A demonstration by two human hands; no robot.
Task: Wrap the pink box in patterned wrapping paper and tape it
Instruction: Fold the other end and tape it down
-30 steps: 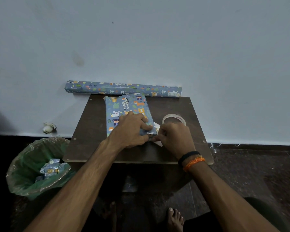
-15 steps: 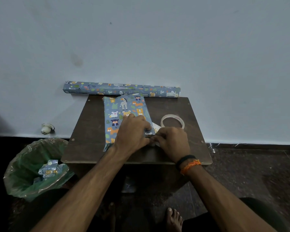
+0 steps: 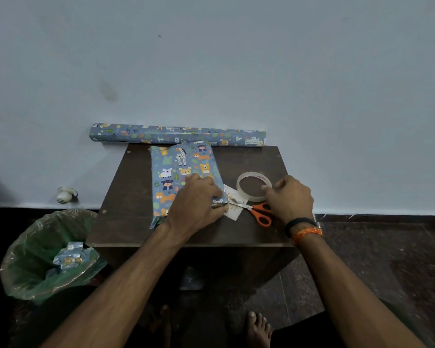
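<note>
The box (image 3: pixel 180 169) lies on the dark table (image 3: pixel 126 192), covered in blue animal-patterned wrapping paper; no pink shows. My left hand (image 3: pixel 196 202) presses down on its near right corner, fingers curled over the paper edge. My right hand (image 3: pixel 288 197) hovers at the right side of the clear tape roll (image 3: pixel 253 186), fingertips touching its rim. Orange-handled scissors (image 3: pixel 258 212) lie between my hands, next to a white paper scrap (image 3: pixel 232 209).
A roll of the same wrapping paper (image 3: pixel 176 135) lies along the wall behind the table. A bin with a green liner (image 3: pixel 35 254) holding paper scraps stands at the lower left. My bare feet (image 3: pixel 258 330) are under the table's near edge.
My right hand left the box's near right corner and moved right to the tape roll, uncovering the scissors and paper scrap. My left hand stays pressed on the box.
</note>
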